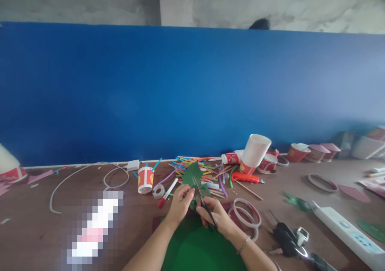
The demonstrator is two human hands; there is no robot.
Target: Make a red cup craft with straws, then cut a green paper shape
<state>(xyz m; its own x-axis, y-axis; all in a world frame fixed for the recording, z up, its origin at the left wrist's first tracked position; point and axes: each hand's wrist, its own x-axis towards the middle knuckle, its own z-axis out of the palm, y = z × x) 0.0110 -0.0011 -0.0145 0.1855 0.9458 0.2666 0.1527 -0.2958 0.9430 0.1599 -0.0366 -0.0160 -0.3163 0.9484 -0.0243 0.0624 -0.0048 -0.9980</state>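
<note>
In the middle of the table, my left hand [182, 202] pinches a piece of green paper [192, 174] by its lower left side. Scissors [209, 215] with black handles are in my right hand [218, 214], fingers wrapped round the handles. Their blades point up and to the left across the green paper. Jagged green bits of the paper hang between the two hands. Below the hands lies a larger green sheet [198, 247] on a dark red piece. How far the blades are parted is hard to make out.
Colored sticks [183, 164] lie heaped behind the paper. A red-and-white paper cup [145, 181], tape roll [158, 191] and red marker [167, 193] stand left. To the right are stacked cups [254, 154], an orange cutter [247, 178], clear rings [246, 213], keys [288, 239] and a power strip [349, 231].
</note>
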